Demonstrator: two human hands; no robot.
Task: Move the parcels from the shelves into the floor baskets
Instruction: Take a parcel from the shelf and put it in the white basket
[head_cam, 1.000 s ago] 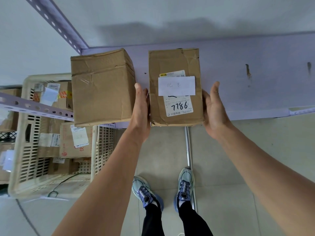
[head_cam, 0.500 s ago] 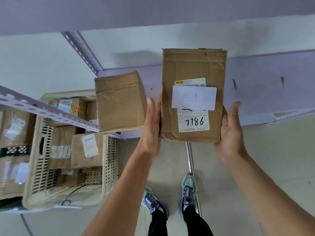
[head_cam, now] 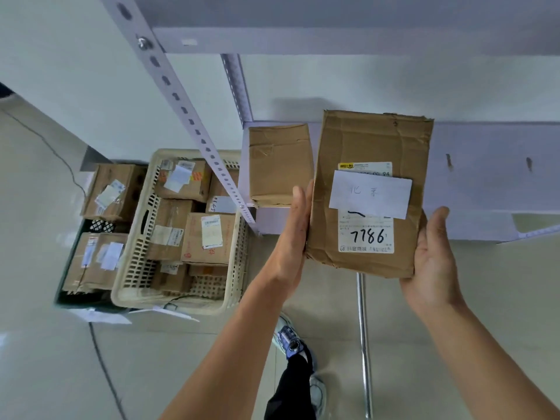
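Observation:
I hold a brown cardboard parcel (head_cam: pixel 369 140) with a white label marked 7786, lifted off the pale shelf (head_cam: pixel 485 183). My left hand (head_cam: pixel 295 225) presses flat against its left side with straight fingers. My right hand (head_cam: pixel 433 262) supports its lower right corner, palm up, with the fingers hidden under the box. A second, smaller brown parcel (head_cam: pixel 278 165) stands on the shelf's left end, just left of my left hand. On the floor to the left, a cream slotted basket (head_cam: pixel 133 237) holds several labelled parcels.
A darker basket (head_cam: pixel 62 286) with more parcels sits left of the cream one. A perforated shelf upright (head_cam: pixel 188 116) slants across the cream basket. A thin metal rod (head_cam: pixel 363 344) lies on the floor by my shoes (head_cam: pixel 288 338). Another shelf board runs overhead.
The labelled parcel has come up and off the shelf toward me, held between both hands. My view has swung left, bringing the floor baskets further into sight.

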